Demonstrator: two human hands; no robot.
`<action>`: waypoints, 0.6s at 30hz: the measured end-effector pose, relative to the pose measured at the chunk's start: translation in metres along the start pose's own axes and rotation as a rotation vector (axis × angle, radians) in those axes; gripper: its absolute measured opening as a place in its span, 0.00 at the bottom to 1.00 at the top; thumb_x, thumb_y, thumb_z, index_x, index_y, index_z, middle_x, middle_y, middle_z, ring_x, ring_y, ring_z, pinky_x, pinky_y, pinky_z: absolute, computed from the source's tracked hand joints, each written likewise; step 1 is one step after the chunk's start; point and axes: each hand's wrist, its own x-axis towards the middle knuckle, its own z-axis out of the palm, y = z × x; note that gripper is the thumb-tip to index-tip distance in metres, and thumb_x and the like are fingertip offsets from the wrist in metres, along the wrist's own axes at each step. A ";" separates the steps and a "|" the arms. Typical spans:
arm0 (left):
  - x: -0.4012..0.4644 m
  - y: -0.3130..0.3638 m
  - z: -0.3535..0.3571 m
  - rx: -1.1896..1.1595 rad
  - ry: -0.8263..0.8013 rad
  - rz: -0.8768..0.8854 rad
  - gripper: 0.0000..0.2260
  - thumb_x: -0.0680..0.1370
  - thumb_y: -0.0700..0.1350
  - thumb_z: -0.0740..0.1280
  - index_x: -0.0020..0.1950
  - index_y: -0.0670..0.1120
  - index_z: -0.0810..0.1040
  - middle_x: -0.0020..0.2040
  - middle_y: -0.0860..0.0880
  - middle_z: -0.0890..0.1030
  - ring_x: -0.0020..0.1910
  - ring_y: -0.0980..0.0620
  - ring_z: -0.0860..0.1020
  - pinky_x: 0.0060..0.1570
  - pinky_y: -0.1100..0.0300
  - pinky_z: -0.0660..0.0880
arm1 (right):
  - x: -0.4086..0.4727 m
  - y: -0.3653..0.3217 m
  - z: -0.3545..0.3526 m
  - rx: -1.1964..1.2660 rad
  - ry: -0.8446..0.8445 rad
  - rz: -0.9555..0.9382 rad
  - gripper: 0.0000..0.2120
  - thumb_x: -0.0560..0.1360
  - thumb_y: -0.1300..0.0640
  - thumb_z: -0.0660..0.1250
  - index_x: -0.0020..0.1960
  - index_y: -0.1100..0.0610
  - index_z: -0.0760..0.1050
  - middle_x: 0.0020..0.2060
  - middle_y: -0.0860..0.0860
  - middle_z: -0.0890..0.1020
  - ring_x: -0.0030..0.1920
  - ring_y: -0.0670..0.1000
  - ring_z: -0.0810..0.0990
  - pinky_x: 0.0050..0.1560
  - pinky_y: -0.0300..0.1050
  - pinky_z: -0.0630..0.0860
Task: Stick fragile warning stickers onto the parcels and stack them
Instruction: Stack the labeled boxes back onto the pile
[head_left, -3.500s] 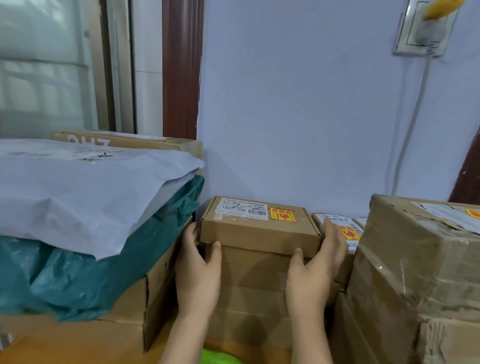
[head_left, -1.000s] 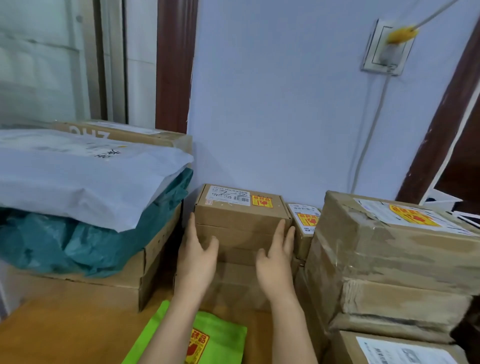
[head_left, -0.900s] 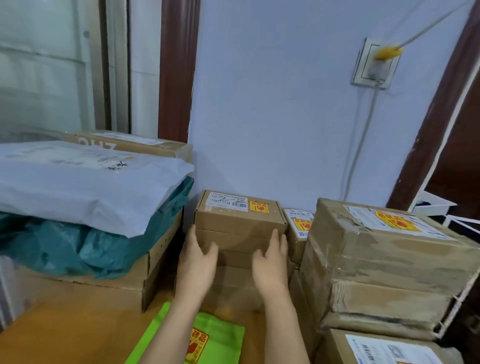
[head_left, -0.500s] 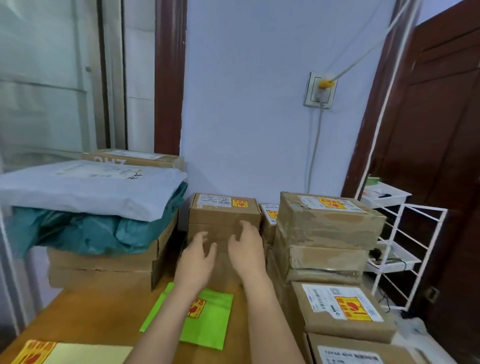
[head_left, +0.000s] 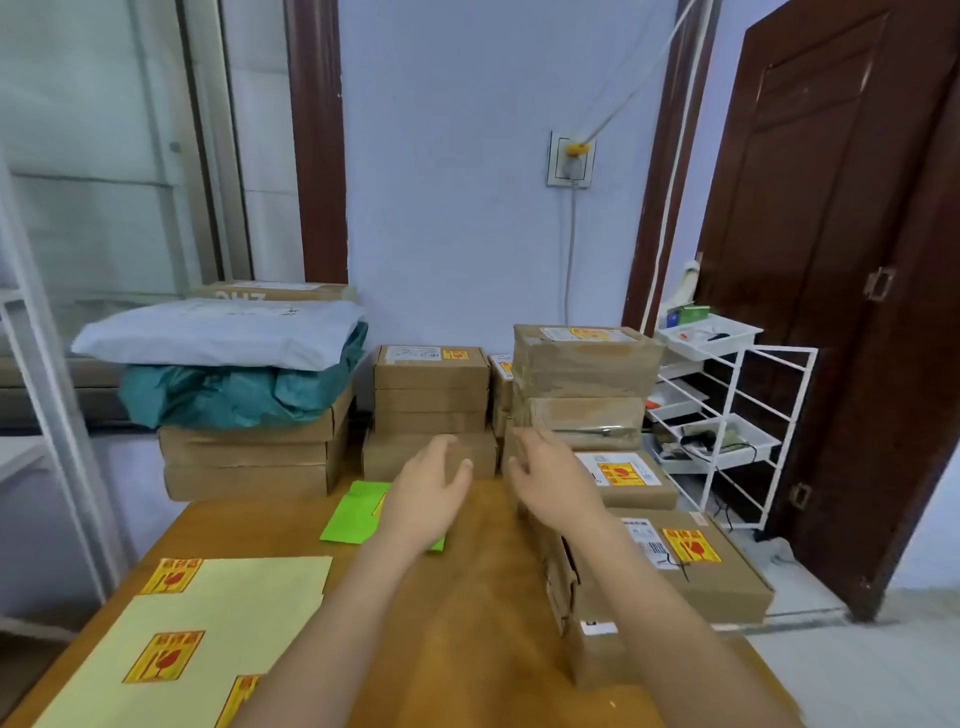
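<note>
Both hands pulled back off the stickered brown cardboard parcel (head_left: 431, 366), now atop far centre stack. Left hand (head_left: 428, 486) & right hand (head_left: 553, 480) hover open, empty. Pale-yellow fragile-sticker sheet (head_left: 208, 623) near left; next parcel prob due.

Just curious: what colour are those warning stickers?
Yellow with red print, on the sticker sheet; head view.
</note>
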 end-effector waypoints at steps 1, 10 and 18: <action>-0.008 0.006 0.000 0.037 -0.021 0.019 0.18 0.80 0.50 0.60 0.69 0.46 0.69 0.67 0.47 0.74 0.66 0.48 0.71 0.62 0.55 0.69 | -0.010 0.005 -0.005 -0.030 -0.004 0.004 0.19 0.80 0.56 0.57 0.70 0.59 0.67 0.66 0.54 0.71 0.65 0.55 0.70 0.59 0.49 0.72; -0.047 0.046 0.037 0.385 -0.294 0.257 0.19 0.80 0.54 0.56 0.69 0.48 0.65 0.64 0.46 0.74 0.63 0.45 0.73 0.54 0.54 0.72 | -0.070 0.079 -0.029 -0.225 -0.041 0.149 0.19 0.79 0.57 0.57 0.69 0.59 0.67 0.66 0.54 0.71 0.64 0.56 0.71 0.55 0.49 0.72; -0.058 0.056 0.061 0.448 -0.420 0.285 0.21 0.81 0.56 0.54 0.71 0.49 0.63 0.65 0.47 0.73 0.64 0.46 0.71 0.53 0.55 0.70 | -0.086 0.130 -0.044 -0.319 -0.027 0.257 0.17 0.77 0.57 0.59 0.64 0.61 0.70 0.66 0.55 0.70 0.65 0.57 0.69 0.61 0.49 0.70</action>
